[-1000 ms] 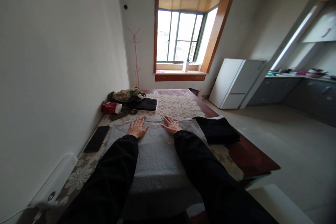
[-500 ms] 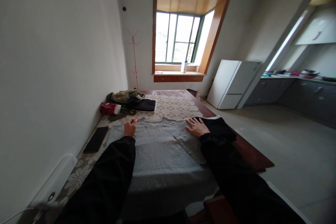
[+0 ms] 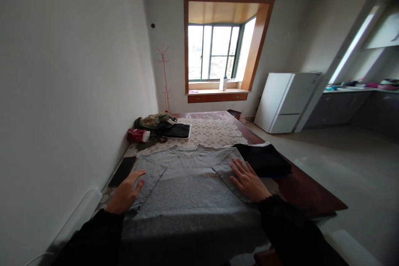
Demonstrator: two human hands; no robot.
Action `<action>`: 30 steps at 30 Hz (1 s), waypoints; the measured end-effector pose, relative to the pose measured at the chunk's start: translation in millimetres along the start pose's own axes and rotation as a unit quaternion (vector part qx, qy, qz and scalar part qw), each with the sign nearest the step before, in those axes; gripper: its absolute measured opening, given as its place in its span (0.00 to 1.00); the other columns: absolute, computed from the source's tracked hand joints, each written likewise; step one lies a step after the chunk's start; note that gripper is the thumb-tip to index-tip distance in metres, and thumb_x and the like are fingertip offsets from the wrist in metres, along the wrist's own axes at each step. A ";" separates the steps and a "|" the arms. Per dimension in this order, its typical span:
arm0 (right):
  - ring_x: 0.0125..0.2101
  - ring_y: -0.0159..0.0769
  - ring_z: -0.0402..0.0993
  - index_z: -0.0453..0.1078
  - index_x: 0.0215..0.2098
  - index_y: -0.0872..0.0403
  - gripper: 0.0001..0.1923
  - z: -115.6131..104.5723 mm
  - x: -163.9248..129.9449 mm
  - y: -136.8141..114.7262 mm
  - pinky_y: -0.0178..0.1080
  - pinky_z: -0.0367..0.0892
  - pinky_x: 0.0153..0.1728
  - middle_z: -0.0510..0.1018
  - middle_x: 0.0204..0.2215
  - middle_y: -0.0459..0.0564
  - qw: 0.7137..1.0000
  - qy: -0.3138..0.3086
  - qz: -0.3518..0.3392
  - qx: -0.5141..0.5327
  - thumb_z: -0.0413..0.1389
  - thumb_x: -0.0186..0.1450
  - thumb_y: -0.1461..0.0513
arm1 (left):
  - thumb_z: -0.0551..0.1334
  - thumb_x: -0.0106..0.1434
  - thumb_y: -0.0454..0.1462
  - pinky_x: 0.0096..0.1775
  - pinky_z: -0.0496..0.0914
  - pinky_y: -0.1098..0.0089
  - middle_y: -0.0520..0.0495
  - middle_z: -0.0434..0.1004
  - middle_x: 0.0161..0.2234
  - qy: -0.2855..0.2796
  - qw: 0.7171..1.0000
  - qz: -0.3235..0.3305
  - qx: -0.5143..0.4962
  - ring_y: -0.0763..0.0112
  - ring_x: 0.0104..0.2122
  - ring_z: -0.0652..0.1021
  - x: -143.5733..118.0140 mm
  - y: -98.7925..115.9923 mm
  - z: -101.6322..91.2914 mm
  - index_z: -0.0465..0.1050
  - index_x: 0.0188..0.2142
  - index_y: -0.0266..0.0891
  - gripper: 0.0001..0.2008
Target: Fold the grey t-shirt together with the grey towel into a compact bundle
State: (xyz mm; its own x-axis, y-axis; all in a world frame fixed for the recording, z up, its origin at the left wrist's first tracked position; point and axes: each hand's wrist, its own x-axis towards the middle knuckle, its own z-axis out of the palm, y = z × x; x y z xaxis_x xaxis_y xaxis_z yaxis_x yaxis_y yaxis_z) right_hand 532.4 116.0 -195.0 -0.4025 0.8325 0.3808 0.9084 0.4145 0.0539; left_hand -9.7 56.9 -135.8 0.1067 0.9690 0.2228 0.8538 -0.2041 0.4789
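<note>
A grey T-shirt (image 3: 187, 183) lies spread on the table, its neckline at the far side and its lower part hanging over the near edge. Over its left sleeve is my left hand (image 3: 127, 191), fingers apart and holding nothing; whether it touches the cloth I cannot tell. My right hand (image 3: 249, 181) rests with spread fingers on the right sleeve, near the small chest lettering. Just beyond the right sleeve sits a folded black garment (image 3: 264, 160). A black phone (image 3: 122, 171) lies beside the left sleeve.
A lace tablecloth (image 3: 215, 131) covers part of the wooden table (image 3: 308, 191). Piled clothes (image 3: 156, 121) and a red tissue pack (image 3: 137, 135) sit at the back left by the wall. A white power strip (image 3: 79, 212) is at the near left. A fridge (image 3: 286, 102) stands beyond.
My left hand has left the collar side, opened and come back toward me over the left sleeve. My right hand has slid nearer along the right sleeve. The view has tilted slightly.
</note>
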 end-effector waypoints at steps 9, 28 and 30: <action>0.72 0.44 0.35 0.47 0.73 0.45 0.31 -6.1 -31.4 -26.7 0.55 0.37 0.70 0.42 0.73 0.43 0.998 -0.031 0.043 0.034 0.42 0.72 0.53 | 0.47 0.70 0.43 0.67 0.53 0.45 0.43 0.58 0.69 -0.032 0.974 -0.008 0.226 0.54 0.70 0.56 -41.9 -1.2 36.5 0.56 0.69 0.43 0.29; 0.47 0.57 0.79 0.67 0.57 0.41 0.26 104.3 -278.4 -126.2 0.56 0.78 0.43 0.82 0.43 0.51 0.785 0.206 0.481 0.333 0.46 0.66 0.44 | 0.53 0.58 0.53 0.54 0.74 0.49 0.60 0.78 0.55 0.290 0.899 -0.317 -0.087 0.48 0.56 0.76 -255.4 -36.5 142.9 0.56 0.62 0.73 0.31; 0.46 0.57 0.80 0.69 0.55 0.44 0.27 111.5 -264.1 -119.5 0.56 0.78 0.43 0.82 0.41 0.52 0.777 0.187 0.479 0.364 0.48 0.64 0.42 | 0.52 0.56 0.52 0.50 0.76 0.50 0.53 0.81 0.52 0.224 0.899 -0.357 -0.119 0.47 0.54 0.78 -255.8 -46.9 154.6 0.62 0.61 0.62 0.31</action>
State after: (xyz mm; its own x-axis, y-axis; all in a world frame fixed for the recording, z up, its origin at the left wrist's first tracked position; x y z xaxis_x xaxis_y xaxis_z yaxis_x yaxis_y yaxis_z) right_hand 517.5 -112.4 -404.9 0.6030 0.7789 0.1725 0.4115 -0.1184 -0.9037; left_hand 1.7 -159.9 -346.6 -0.6874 0.7218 0.0808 0.4838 0.3721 0.7921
